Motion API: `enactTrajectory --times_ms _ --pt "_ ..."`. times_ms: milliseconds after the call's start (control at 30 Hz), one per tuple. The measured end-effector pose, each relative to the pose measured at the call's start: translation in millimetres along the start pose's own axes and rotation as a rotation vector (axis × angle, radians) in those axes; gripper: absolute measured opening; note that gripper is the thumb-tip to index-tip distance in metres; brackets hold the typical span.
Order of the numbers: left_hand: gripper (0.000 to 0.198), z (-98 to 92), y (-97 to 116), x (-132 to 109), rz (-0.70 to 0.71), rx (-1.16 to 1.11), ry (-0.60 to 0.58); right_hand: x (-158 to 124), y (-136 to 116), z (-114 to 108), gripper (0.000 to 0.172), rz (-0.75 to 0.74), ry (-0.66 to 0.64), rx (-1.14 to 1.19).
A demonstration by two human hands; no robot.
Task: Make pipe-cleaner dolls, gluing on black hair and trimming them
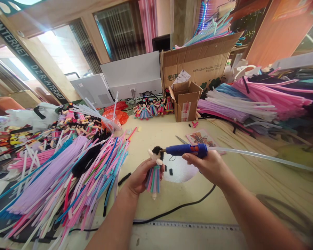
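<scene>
In grip of L hand (140,176), blk-haired doll (154,169) w/ pastel-striped skirt (153,181); R hand (208,166) round glue gun (184,150).

bare left hand (139,177) left of the round pale disc (182,176), bare tapering left forearm (117,215), bare right hand (210,166) right of the disc, equally bare right forearm (250,208)

Craft workshop, worktable (143,134), pipe-cleaner heap (50,172) at eight o'clock, pipe-cleaner bundles (271,95) towards three, dolls (144,111) at twelve, glue gun (181,150) at four
</scene>
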State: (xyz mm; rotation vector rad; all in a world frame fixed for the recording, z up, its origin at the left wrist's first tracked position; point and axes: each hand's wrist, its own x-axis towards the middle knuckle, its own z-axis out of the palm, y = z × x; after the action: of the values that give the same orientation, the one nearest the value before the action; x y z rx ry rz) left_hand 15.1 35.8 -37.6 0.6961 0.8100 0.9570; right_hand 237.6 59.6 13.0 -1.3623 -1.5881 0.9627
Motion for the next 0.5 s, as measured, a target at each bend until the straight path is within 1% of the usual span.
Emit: enactTrajectory --times_ms 67,167,333,500 --pt "0.024 -2.0 -1.4 0.9 0.008 0.001 0.003 -1.9 0.1 1.4 0.033 -0.022 0.041 -0.042" --pt "0.022 -3.9 -3.0 2.0 0.024 -0.002 0.025 -4.7 1.4 2.7 0.035 -0.08 0.077 -0.102" --pt "0.023 -2.9 -2.2 1.8 0.033 -0.006 0.03 -6.5 5.1 2.8 0.037 -0.169 0.064 -0.174" --pt "0.024 -2.8 -1.3 1.6 0.026 -0.011 0.039 -6.8 4.5 1.2 0.037 -0.182 0.055 -0.203"
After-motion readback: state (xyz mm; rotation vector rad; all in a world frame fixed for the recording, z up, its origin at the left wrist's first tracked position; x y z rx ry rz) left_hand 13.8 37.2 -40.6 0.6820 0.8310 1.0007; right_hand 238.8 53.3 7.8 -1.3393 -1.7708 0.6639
